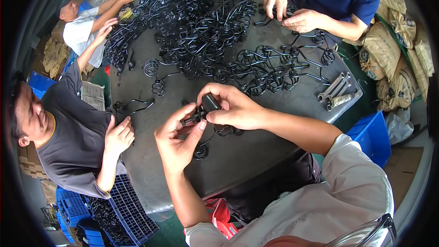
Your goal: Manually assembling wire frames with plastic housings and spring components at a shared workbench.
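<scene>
Above the near part of the dark table (247,155), my two hands meet in front of me. My left hand (176,142) pinches a small black fitting (195,116) between thumb and fingers. In my right hand (235,107), thumb and forefinger grip a smooth black block-like piece (211,102), right beside the fitting; whether the two are joined I cannot tell. Black coiled wire (200,151) shows just below my hands, and its link to the held fitting is partly hidden by my fingers.
A large heap of black bent-wire parts (192,23) covers the table's far side, with looser ones (270,71) to the right. Several wrenches (336,89) lie at the right corner. Co-workers sit left, far left and far right. Blue bins (372,137) and sacks (382,50) stand around.
</scene>
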`<state>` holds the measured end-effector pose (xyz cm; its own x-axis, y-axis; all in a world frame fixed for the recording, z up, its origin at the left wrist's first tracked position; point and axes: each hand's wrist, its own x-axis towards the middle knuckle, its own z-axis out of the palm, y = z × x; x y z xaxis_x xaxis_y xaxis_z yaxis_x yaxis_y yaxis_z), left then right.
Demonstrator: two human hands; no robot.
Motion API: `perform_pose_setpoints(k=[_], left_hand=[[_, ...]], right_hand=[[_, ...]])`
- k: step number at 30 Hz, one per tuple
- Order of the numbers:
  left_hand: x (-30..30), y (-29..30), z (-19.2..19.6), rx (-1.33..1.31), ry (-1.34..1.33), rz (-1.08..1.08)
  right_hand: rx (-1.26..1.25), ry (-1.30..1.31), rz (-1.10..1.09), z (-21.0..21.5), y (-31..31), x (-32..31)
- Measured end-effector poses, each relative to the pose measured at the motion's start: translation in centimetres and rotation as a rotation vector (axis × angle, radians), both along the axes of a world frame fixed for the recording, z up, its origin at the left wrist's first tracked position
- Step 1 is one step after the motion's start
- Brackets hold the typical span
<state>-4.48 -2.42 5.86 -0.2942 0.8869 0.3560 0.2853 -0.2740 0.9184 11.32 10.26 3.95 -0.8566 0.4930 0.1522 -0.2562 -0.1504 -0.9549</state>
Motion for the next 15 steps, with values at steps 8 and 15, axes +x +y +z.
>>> perform_pose_setpoints(k=[8,15], left_hand=[[2.8,0.7,-0.9,-0.114,0.108,-0.049],[2.7,0.0,-0.3,-0.084,0.172,0.063]], right_hand=[[0.285,-0.109,-0.250,0.4,0.0,0.4],[0.629,0.029,-0.440,1.1,-0.5,-0.3]])
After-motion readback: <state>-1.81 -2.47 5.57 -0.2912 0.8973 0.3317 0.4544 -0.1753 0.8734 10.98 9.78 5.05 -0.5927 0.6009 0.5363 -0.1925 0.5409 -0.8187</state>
